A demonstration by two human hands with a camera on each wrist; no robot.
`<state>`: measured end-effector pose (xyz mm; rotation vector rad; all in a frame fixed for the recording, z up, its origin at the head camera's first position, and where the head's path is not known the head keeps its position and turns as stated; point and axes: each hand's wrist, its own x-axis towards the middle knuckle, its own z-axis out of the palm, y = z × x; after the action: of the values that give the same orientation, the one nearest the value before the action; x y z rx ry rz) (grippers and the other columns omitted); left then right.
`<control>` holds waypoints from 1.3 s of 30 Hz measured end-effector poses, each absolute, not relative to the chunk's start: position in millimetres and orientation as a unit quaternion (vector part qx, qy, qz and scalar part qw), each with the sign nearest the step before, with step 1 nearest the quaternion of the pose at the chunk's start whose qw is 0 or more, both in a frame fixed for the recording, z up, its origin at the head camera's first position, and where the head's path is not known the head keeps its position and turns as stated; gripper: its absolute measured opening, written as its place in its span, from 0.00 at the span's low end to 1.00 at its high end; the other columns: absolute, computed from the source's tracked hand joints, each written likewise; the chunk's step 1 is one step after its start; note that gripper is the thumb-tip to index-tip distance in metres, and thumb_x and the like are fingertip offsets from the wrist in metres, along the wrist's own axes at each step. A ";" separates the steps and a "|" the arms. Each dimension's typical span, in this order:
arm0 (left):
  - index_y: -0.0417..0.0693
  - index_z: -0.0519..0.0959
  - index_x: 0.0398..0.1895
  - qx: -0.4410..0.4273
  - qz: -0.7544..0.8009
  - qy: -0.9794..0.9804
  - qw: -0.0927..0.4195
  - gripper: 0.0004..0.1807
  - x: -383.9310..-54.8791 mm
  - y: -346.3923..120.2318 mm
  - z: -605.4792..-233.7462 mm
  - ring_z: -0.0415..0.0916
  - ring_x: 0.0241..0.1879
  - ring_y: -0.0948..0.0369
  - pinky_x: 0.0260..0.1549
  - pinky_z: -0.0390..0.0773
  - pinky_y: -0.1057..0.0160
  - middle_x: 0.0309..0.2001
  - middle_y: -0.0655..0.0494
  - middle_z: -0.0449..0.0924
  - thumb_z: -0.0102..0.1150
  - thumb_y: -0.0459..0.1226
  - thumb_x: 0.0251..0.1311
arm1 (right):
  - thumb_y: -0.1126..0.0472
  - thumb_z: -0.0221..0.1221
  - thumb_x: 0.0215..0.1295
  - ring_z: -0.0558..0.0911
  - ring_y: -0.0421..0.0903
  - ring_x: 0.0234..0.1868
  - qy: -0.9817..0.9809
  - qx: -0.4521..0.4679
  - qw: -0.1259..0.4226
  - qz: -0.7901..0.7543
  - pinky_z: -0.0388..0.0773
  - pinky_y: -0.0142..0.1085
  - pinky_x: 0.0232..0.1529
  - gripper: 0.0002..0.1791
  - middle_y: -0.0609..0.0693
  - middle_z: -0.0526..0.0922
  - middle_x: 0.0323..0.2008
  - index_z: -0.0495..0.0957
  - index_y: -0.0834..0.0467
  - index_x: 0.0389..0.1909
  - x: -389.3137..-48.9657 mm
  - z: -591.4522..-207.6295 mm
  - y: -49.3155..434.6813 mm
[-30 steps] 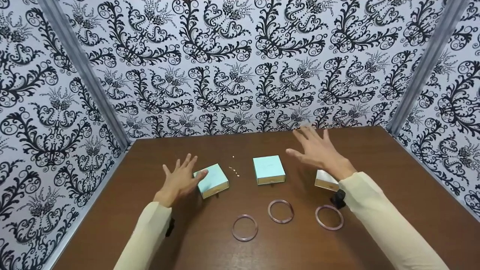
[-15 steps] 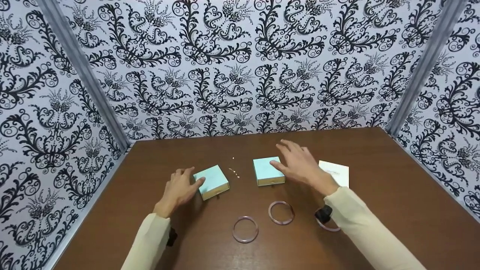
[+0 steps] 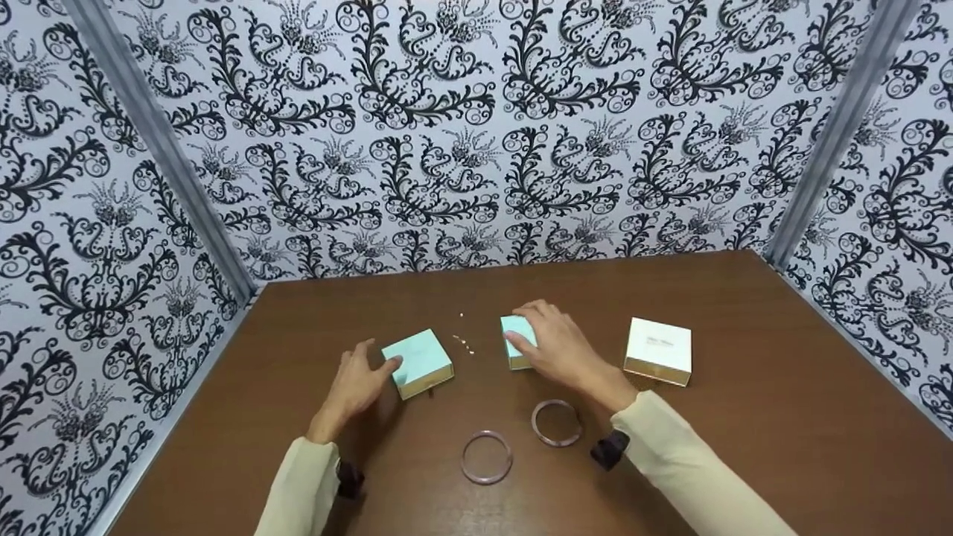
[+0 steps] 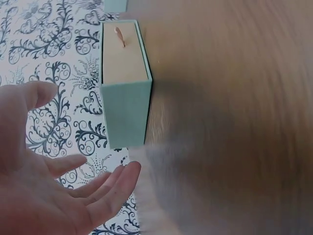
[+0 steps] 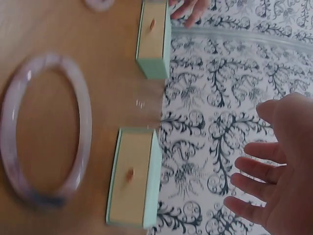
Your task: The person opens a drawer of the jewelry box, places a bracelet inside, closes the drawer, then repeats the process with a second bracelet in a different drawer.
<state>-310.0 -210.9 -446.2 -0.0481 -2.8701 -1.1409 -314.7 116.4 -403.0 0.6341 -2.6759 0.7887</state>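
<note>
A mint drawer box (image 3: 418,356) with a gold front stands at the left, tilted to the table's lines. Beside it is my left hand (image 3: 356,383), its thumb over the box's near corner in the head view; the left wrist view shows the loose fingers (image 4: 117,191) apart from the box (image 4: 124,112). Over the middle mint box (image 3: 515,342) hovers my right hand (image 3: 558,346), hiding its right part. The right wrist view shows that hand (image 5: 283,181) spread loosely, away from the box (image 5: 134,176). Two purple-pink bangles (image 3: 485,481) (image 3: 557,444) lie in front.
A white drawer box (image 3: 659,346) with a gold front stands at the right. Several tiny pale bits (image 3: 463,343) lie between the mint boxes. Patterned walls (image 3: 447,149) border the brown table (image 3: 372,305).
My right hand has come left and down from near the white box to the middle mint box. My left fingers have drawn in beside the left box. The right bangle is now covered by my sleeve.
</note>
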 end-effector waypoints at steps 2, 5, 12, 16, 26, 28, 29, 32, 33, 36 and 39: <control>0.34 0.55 0.76 -0.011 -0.380 -0.924 0.024 0.43 -310.8 -209.8 -448.7 0.55 0.74 0.37 0.69 0.60 0.36 0.73 0.28 0.56 0.55 0.54 0.69 | 0.50 0.59 0.72 0.76 0.60 0.62 -0.922 0.221 0.139 0.284 0.69 0.57 0.66 0.25 0.60 0.78 0.59 0.76 0.63 0.61 -312.3 -405.9 110.5; 0.32 0.56 0.75 -0.010 -0.390 -0.920 0.025 0.44 -312.7 -207.1 -449.9 0.55 0.74 0.36 0.69 0.61 0.36 0.73 0.27 0.58 0.56 0.53 0.69 | 0.51 0.59 0.72 0.77 0.59 0.60 -0.916 0.219 0.141 0.306 0.71 0.54 0.65 0.24 0.59 0.79 0.56 0.76 0.63 0.60 -309.4 -409.0 102.2; 0.28 0.58 0.73 0.002 -0.419 -0.907 0.041 0.41 -314.8 -201.8 -453.1 0.68 0.66 0.37 0.64 0.68 0.39 0.67 0.24 0.65 0.58 0.48 0.68 | 0.54 0.60 0.71 0.78 0.60 0.58 -0.896 0.216 0.115 0.370 0.73 0.53 0.63 0.21 0.61 0.80 0.54 0.77 0.65 0.57 -304.3 -415.3 81.2; 0.31 0.55 0.75 0.022 -0.464 -0.885 0.028 0.43 -317.8 -196.1 -456.0 0.82 0.37 0.50 0.43 0.81 0.54 0.63 0.24 0.69 0.60 0.48 0.67 | 0.54 0.60 0.71 0.79 0.58 0.58 -0.886 0.191 0.060 0.419 0.74 0.52 0.62 0.21 0.60 0.81 0.54 0.78 0.64 0.57 -304.7 -422.5 71.1; 0.34 0.46 0.78 0.048 -0.521 -0.852 -0.018 0.48 -321.5 -193.0 -463.6 0.78 0.55 0.47 0.42 0.84 0.58 0.74 0.28 0.54 0.61 0.46 0.67 | 0.53 0.61 0.70 0.81 0.54 0.55 -0.869 0.160 -0.037 0.467 0.76 0.48 0.60 0.22 0.57 0.83 0.53 0.78 0.63 0.58 -311.9 -443.0 56.9; 0.35 0.45 0.79 0.046 -0.528 -0.848 -0.026 0.49 -321.1 -194.2 -464.6 0.75 0.60 0.44 0.45 0.84 0.57 0.75 0.29 0.53 0.62 0.45 0.67 | 0.53 0.61 0.70 0.83 0.54 0.49 -0.858 0.145 -0.060 0.488 0.80 0.47 0.53 0.21 0.57 0.84 0.52 0.78 0.63 0.57 -313.2 -446.0 54.3; 0.36 0.44 0.79 0.046 -0.530 -0.846 -0.028 0.49 -321.0 -194.5 -465.1 0.74 0.61 0.43 0.46 0.84 0.57 0.75 0.30 0.53 0.62 0.45 0.67 | 0.53 0.61 0.70 0.84 0.53 0.45 -0.851 0.137 -0.071 0.501 0.82 0.45 0.49 0.21 0.58 0.84 0.51 0.79 0.62 0.56 -314.0 -447.3 52.8; 0.36 0.43 0.79 0.045 -0.540 -0.840 -0.031 0.49 -321.6 -194.3 -466.7 0.70 0.65 0.41 0.49 0.83 0.55 0.76 0.31 0.52 0.63 0.43 0.67 | 0.55 0.60 0.71 0.85 0.51 0.38 -0.822 0.112 -0.107 0.549 0.85 0.42 0.40 0.19 0.60 0.84 0.47 0.79 0.63 0.54 -317.1 -451.8 47.7; 0.35 0.43 0.79 0.044 -0.543 -0.838 -0.032 0.49 -322.1 -194.0 -467.4 0.69 0.66 0.41 0.49 0.83 0.54 0.76 0.30 0.51 0.62 0.42 0.67 | 0.56 0.60 0.71 0.85 0.51 0.37 -0.811 0.104 -0.117 0.564 0.85 0.42 0.39 0.18 0.60 0.84 0.46 0.79 0.64 0.54 -318.2 -453.4 45.9; 0.34 0.43 0.79 0.046 -0.551 -0.832 -0.035 0.48 -322.7 -193.2 -467.5 0.66 0.68 0.39 0.50 0.83 0.53 0.76 0.29 0.50 0.62 0.40 0.67 | 0.58 0.60 0.70 0.86 0.49 0.40 -0.789 0.101 -0.132 0.592 0.86 0.40 0.41 0.17 0.61 0.85 0.45 0.79 0.66 0.52 -321.0 -457.9 40.6; 0.33 0.43 0.78 0.054 -0.559 -0.827 -0.040 0.47 -323.4 -193.3 -466.1 0.65 0.70 0.38 0.51 0.83 0.52 0.76 0.29 0.50 0.61 0.39 0.68 | 0.61 0.59 0.71 0.86 0.49 0.42 -0.774 0.102 -0.141 0.609 0.86 0.39 0.42 0.17 0.62 0.84 0.46 0.79 0.69 0.53 -323.1 -460.8 35.5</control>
<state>-323.4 -193.3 -466.1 0.1725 -2.6642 -1.8013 -323.1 35.5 -460.8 0.3511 -2.6767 2.1058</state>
